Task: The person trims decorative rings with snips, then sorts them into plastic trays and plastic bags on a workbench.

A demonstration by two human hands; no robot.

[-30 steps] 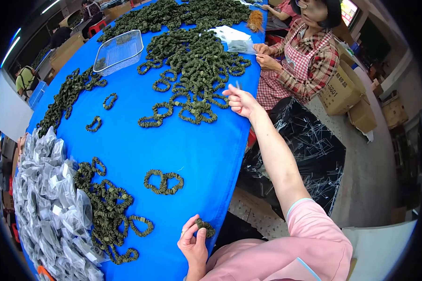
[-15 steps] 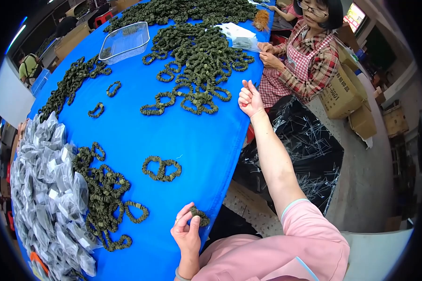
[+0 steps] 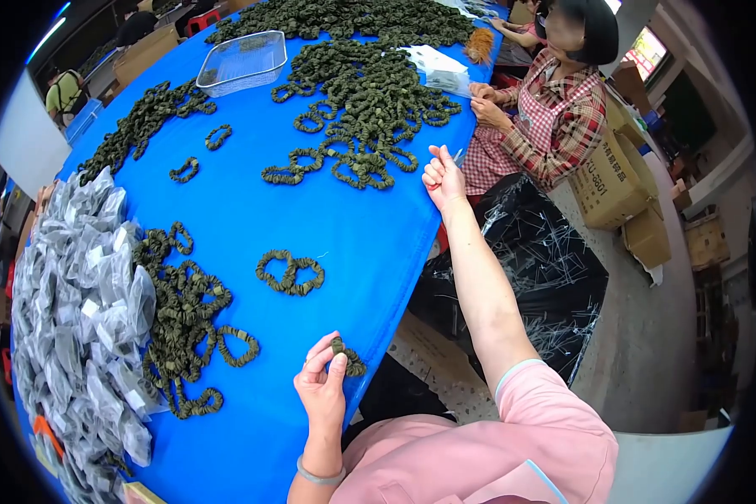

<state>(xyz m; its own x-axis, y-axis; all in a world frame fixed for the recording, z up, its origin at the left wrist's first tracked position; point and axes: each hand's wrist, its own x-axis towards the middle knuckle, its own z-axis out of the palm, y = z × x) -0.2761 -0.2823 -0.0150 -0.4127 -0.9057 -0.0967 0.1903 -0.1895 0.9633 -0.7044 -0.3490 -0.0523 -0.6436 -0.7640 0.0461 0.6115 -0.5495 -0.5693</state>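
Note:
My left hand (image 3: pixel 320 382) pinches a dark green ruffled scrunchie (image 3: pixel 353 361) between thumb and fingers, over the near edge of the blue table. Stretched out past the table's right edge, my right hand (image 3: pixel 445 178) is closed with the thumb on top. A thin pale sliver shows beside its fingers, too small to name. Two touching scrunchies (image 3: pixel 290 273) lie on the cloth beyond my left hand. To their left is a heap of scrunchies (image 3: pixel 181 311), and a larger pile (image 3: pixel 361 92) spreads farther back, near my right hand.
Many grey plastic-wrapped packets (image 3: pixel 84 311) cover the left side of the blue table (image 3: pixel 235 189). A wire basket (image 3: pixel 242 65) stands at the back. A co-worker in a checked apron (image 3: pixel 533 126) handles a clear bag at the right edge. Below lies black sheeting (image 3: pixel 529 269) strewn with clear slivers.
The view has shifted slightly. My left hand, still pinching the scrunchie, appears a little higher and farther left. My right hand stays closed at nearly the same place, and a pale sliver now shows beside it.

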